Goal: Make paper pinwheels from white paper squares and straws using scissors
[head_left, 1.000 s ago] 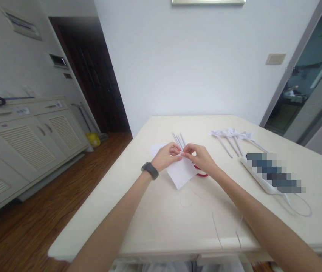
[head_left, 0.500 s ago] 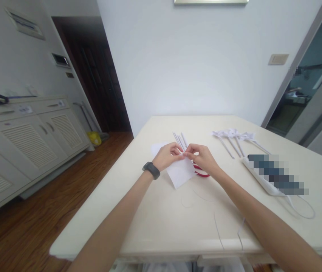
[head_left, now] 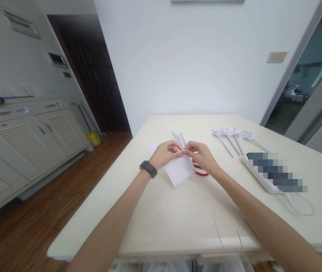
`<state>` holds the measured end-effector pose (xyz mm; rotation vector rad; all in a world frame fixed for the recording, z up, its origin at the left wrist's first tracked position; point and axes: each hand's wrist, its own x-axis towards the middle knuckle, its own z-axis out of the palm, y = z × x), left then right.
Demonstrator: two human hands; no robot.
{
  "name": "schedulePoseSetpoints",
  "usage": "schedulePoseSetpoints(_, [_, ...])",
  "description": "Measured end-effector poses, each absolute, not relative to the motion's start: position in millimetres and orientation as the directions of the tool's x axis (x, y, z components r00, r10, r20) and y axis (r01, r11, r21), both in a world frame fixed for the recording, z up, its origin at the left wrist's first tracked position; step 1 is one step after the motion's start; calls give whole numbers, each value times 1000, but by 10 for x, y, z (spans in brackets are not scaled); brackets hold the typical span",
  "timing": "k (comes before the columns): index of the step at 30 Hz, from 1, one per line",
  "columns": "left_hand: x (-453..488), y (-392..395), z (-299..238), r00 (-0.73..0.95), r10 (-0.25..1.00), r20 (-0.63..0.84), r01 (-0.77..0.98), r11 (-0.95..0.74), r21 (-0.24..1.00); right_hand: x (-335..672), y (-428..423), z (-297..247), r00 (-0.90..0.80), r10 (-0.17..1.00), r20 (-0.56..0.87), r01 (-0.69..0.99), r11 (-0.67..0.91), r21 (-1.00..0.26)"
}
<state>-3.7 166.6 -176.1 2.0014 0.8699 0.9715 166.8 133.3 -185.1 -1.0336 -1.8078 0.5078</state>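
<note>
My left hand (head_left: 168,153), with a black band on its wrist, and my right hand (head_left: 199,154) meet fingertip to fingertip above the table. Both are closed in a pinch on something small and pale that the fingers mostly hide. Below them lies white paper (head_left: 179,172), one corner pointing towards me. Several thin white sticks (head_left: 178,139) rest just beyond my fingers, their near ends hidden. The red handles of scissors (head_left: 200,169) show beside the paper, partly behind my right hand.
White paper flowers on sticks (head_left: 230,132) lie at the back right of the cream table (head_left: 98,211). Nearer stands a white object with a blurred-out top (head_left: 259,179) and a looped cord (head_left: 305,214). Thin strands (head_left: 218,230) lie by the front edge. A louvred cabinet (head_left: 22,139) is at left.
The whole view has shifted slightly. My hands stay pinched together over the paper, with only a small movement of the fingers.
</note>
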Motion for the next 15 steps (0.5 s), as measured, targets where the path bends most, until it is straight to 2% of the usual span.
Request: schedulePoseSetpoints(15, [0, 1660, -1766, 449, 788, 421, 235, -559, 795, 1684, 1360, -1859, -100, 822, 561, 449, 540, -712])
